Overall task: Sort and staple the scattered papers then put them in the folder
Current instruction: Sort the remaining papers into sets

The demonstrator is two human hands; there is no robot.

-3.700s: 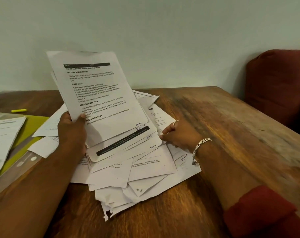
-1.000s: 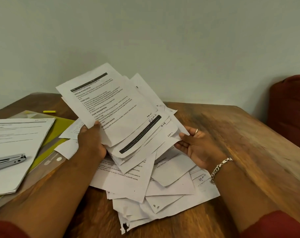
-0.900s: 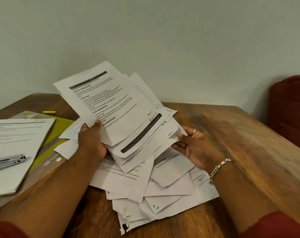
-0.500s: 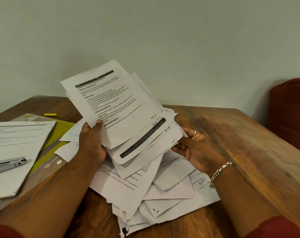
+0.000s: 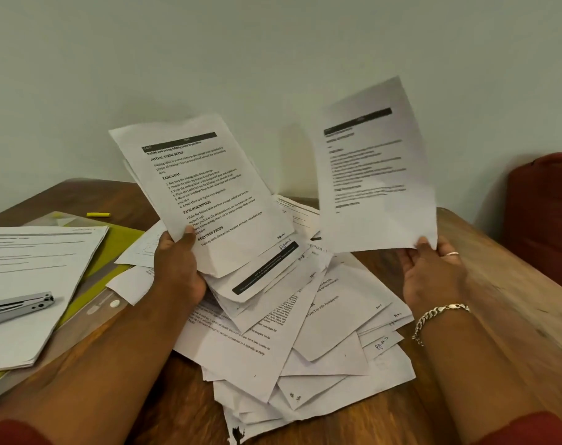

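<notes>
Papers: loose heap [image 5: 305, 342] mid-table, overlapping; light, floppy, slide easily. Best pinched at a bottom edge.
Left hand [image 5: 177, 268]: grips a fanned bundle [image 5: 209, 194].
Right hand [image 5: 430, 277]: pinches a single sheet [image 5: 373, 175], raised.
Folder [image 5: 112, 252]: left edge, under a squared stack [image 5: 32, 284]; contents cannot be told.

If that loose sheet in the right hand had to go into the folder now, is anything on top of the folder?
Yes. The sheet is held up by the right hand, but the green folder at the left lies under a stack of papers, with a stapler on top. Loose papers also overlap its near edge.
</notes>
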